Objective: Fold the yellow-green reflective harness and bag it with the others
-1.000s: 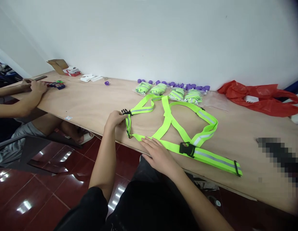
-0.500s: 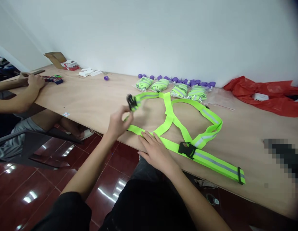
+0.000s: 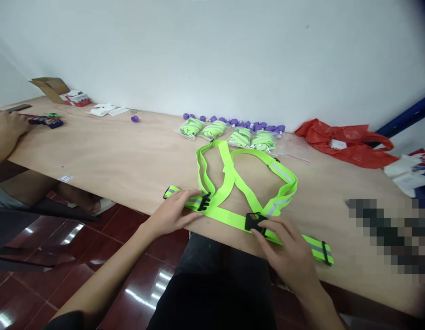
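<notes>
Strap set (image 3: 229, 217) on tbl (image 3: 130, 156), near front edge. L hand (image 3: 171, 213) on its L part, at L clip (image 3: 204, 202). R hand (image 3: 290, 247) at R clip (image 3: 252, 222). Behind straps: 4 small bags (image 3: 214, 129) in a row, w/ little caps (image 3: 262, 126) behind 'em, by wall (image 3: 164, 59). Big bag (image 3: 360, 153) back R. Box (image 3: 51, 89) back L, papers (image 3: 103, 109) btwn box & small bags. Other person's hand (image 3: 12, 123) far L.

black sleeve (image 3: 66, 321), dark trousers (image 3: 206, 257)

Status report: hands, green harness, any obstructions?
Left hand at pronged buckle; right hand at socket buckle. Green harness spread on table, buckles apart. Four bagged bundles beyond, not between hands.
</notes>
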### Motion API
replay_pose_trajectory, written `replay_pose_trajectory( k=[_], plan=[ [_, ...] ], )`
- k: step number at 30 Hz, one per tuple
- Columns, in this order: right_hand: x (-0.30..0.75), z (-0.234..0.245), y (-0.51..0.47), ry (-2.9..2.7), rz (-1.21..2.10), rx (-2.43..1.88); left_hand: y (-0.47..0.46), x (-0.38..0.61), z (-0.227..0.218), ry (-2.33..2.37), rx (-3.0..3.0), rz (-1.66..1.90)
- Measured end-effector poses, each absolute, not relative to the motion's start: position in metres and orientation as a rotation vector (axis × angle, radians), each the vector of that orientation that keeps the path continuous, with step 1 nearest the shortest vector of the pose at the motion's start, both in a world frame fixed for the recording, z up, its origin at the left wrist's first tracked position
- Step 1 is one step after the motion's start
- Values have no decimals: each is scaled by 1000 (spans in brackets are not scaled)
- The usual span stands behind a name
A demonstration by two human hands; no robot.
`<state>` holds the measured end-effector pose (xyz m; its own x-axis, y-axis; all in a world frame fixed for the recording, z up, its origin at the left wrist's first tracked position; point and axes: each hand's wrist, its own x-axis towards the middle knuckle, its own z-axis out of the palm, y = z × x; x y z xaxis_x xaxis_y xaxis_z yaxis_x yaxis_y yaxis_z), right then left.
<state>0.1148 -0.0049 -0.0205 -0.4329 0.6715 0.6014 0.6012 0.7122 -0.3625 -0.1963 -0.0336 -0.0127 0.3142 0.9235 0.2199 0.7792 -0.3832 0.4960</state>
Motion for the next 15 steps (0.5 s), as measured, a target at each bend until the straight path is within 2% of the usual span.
replay_pose_trajectory(
  k=[5, 10, 15],
  plan=[
    [160, -44, 5, -2204, 228, -1350, -31, -177, -18, 1490, 2481, 510],
    [167, -51, 10, -2243, 432, -1417, -32, -167, -22, 1560, 2476, 486],
    [162, -46, 14, -2181, 593, -1394, -30, -166, -26, 1514, 2463, 670]
  ],
)
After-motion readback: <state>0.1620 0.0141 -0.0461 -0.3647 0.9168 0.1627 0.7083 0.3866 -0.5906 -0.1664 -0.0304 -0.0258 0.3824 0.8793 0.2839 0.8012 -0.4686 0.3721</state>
